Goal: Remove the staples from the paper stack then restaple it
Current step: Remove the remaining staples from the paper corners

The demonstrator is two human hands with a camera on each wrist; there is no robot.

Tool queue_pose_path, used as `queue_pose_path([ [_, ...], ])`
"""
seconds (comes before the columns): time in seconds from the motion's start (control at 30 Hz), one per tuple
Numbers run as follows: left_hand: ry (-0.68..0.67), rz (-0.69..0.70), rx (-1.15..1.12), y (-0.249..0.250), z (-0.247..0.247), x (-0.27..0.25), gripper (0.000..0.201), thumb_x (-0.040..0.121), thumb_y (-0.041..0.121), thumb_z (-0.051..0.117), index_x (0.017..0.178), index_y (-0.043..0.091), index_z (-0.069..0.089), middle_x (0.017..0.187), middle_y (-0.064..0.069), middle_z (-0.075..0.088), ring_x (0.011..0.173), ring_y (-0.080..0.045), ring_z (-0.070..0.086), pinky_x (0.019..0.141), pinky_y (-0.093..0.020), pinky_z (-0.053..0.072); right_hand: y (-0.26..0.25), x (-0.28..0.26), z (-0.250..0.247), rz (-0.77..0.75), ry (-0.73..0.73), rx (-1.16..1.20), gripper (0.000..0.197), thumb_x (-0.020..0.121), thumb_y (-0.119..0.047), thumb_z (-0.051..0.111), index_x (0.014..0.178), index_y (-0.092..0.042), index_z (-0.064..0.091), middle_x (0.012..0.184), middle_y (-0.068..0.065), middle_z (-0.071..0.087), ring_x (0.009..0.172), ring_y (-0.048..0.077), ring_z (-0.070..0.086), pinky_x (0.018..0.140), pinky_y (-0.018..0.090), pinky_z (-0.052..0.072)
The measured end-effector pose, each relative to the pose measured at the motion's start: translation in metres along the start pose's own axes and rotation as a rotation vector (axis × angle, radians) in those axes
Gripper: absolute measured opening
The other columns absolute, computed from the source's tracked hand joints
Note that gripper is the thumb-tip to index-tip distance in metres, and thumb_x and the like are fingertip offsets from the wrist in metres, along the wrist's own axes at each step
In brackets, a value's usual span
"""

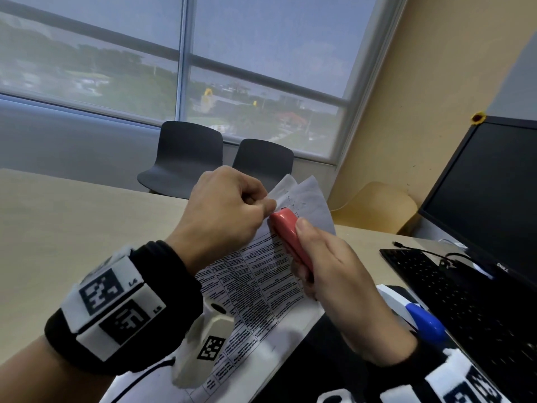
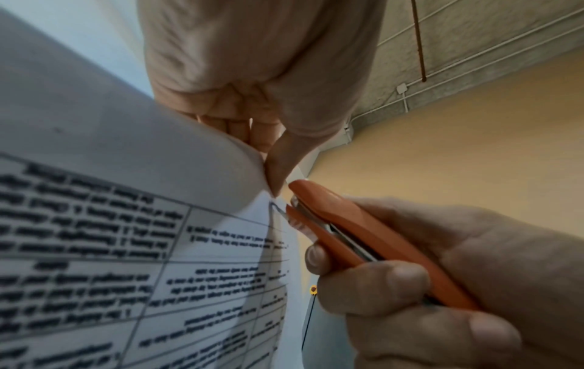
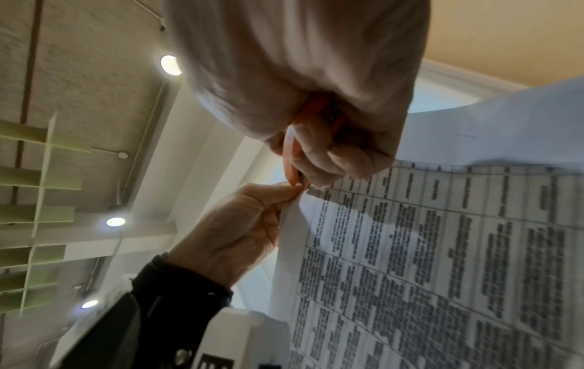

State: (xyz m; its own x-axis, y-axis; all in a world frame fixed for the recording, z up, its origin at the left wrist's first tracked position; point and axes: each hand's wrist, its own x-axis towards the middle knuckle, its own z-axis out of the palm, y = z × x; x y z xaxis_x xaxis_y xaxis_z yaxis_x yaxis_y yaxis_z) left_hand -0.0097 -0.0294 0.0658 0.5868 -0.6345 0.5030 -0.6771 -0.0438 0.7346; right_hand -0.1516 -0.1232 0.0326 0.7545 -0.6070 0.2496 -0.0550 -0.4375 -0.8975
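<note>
Paper stack (image 1: 255, 286), a few thin printed sheets, is held raised above the tan table (image 1: 72, 228) at the middle of the scene, its far corner lifted and fanned. Left hand (image 1: 223, 210) pinches that corner between thumb and curled fingers; right hand (image 1: 334, 274) is wrapped around a coral-red stapler (image 1: 286, 231) whose nose meets the same corner (whether a staple sits there is too blurred to tell). The sheets look light, limp and easy to tear, so they are best pinched right beside the fastening point, as here, so the layers do not slide. To the right lie a black keyboard (image 1: 453, 292) and a dark monitor (image 1: 494, 187); two dark chairs (image 1: 186, 158) stand at the far side.
</note>
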Motion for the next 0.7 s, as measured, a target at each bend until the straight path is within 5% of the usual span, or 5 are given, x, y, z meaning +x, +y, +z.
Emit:
queue_pose_path([
  [0.1,0.005,-0.045,-0.058,-0.002,-0.001,0.001,0.019,0.087,0.026,0.075,0.071,0.016,0.078,0.064,-0.006,0.070,0.069,-0.025,0.067,0.069,-0.041,0.058,0.006,-0.001,0.008,-0.037,-0.015,0.073,0.041,0.093,-0.066,0.040,0.074,-0.036,0.062,0.061,-0.012,0.052,0.062,0.006,0.047,0.060,0.027,0.039],
  [0.33,-0.026,-0.144,-0.208,-0.003,-0.005,0.001,0.021,0.088,0.025,0.072,0.072,0.015,0.079,0.069,-0.003,0.075,0.072,-0.023,0.073,0.073,-0.047,0.062,0.016,0.003,0.011,-0.041,-0.049,0.154,0.048,0.094,-0.061,0.035,0.093,-0.020,0.060,0.067,-0.009,0.050,0.064,0.004,0.046,0.060,0.018,0.042],
  [0.7,-0.045,-0.232,-0.305,0.000,-0.006,0.000,0.024,0.089,0.025,0.072,0.073,0.008,0.077,0.075,-0.010,0.076,0.072,-0.026,0.073,0.068,-0.038,0.059,0.021,0.008,0.009,-0.092,-0.089,0.163,0.041,0.095,-0.060,0.036,0.096,-0.026,0.059,0.075,-0.002,0.051,0.062,0.001,0.048,0.056,0.012,0.041],
])
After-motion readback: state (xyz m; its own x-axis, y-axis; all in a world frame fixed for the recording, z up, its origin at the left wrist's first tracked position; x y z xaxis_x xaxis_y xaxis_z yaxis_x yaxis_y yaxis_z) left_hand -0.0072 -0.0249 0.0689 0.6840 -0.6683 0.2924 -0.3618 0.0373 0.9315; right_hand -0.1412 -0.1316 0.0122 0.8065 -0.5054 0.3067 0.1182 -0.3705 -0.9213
